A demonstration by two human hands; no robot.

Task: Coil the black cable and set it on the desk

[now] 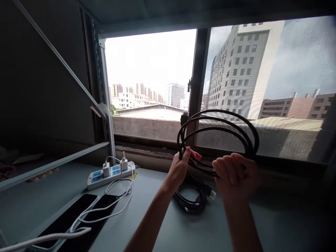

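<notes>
I hold a coiled black cable (pixel 223 120) up in front of the window, its loops stacked into a flat oval. My left hand (pixel 181 168) is closed around the coil's left end. My right hand (pixel 233 173) is closed in a fist around the lower right part of the loops. More black cable (pixel 190 203) lies bunched on the grey table under my hands, with a plug end (pixel 211 193) hanging down to it.
A white power strip (pixel 111 173) with two white chargers sits at the table's back left. White cords run from it to two dark phones (pixel 78 218) lying flat at the front left. A metal shelf frame (pixel 106 115) stands at the left; the window sill (pixel 157 152) is behind.
</notes>
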